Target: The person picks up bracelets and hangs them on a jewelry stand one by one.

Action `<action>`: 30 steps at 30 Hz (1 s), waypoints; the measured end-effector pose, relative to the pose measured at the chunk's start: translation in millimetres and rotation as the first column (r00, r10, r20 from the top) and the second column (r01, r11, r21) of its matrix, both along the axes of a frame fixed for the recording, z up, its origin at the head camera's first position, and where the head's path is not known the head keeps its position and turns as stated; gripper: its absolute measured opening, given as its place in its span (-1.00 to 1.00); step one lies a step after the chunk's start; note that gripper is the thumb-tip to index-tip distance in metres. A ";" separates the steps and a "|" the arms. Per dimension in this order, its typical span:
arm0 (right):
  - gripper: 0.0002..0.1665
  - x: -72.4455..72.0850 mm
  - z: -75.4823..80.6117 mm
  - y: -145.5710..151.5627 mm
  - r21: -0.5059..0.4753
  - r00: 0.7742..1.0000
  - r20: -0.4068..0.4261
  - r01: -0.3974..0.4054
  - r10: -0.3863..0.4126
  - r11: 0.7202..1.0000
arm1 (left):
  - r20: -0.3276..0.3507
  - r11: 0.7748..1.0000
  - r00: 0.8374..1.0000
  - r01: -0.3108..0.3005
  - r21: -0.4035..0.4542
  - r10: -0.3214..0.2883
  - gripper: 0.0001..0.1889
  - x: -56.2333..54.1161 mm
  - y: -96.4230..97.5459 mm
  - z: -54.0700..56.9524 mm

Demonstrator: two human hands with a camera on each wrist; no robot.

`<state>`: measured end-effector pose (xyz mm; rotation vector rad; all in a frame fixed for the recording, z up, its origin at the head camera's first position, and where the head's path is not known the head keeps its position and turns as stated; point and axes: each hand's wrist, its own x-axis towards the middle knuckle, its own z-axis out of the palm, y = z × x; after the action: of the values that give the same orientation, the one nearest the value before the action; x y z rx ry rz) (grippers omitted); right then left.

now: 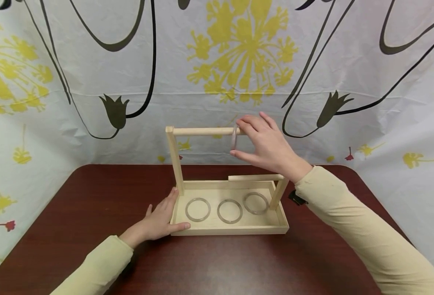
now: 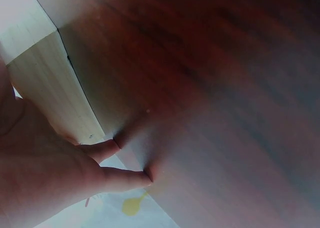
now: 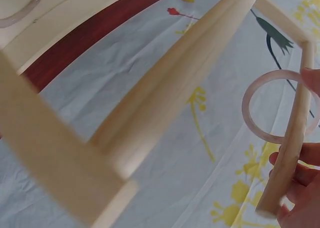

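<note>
My right hand [image 1: 270,147] pinches a pale, translucent bangle [image 1: 234,138] between fingers and thumb. The bangle is around the upper bar [image 1: 202,131] of a wooden stand, near the bar's free end; the right wrist view shows the bar [image 3: 295,133] passing through the ring [image 3: 246,105]. My left hand [image 1: 157,219] rests against the left end of the stand's wooden tray [image 1: 228,231], fingers extended, thumb over the front corner. Lying flat in the tray are three more bangles: a left one [image 1: 198,221], a middle one [image 1: 229,222] and a right one [image 1: 255,194].
A lower bar [image 1: 255,178] juts leftward from a short post [image 1: 278,194] at the tray's right end. The tall post [image 1: 175,162] rises at the left. Everything stands on a dark red-brown table [image 1: 224,262], with a patterned cloth [image 1: 209,110] hanging behind.
</note>
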<state>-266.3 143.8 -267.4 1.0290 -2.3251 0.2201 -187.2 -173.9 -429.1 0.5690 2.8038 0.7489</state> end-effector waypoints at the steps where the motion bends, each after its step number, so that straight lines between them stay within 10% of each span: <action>1: -0.10 0.1 0.3 -2.4 0.001 1.000 -0.004 0.000 0.000 1.000 | 0.004 1.000 1.000 0.000 0.003 0.000 0.13 -0.1 0.1 0.3; 30: -0.13 -4.1 -3.3 -79.1 0.072 1.000 -0.029 -0.009 0.011 0.997 | 0.009 1.000 1.000 -0.005 -0.002 0.005 0.12 -1.6 1.2 -0.4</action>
<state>-270.4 64.7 -270.7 1.0721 -2.3163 0.1251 -188.8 -172.7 -429.4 0.5574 2.7978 0.7471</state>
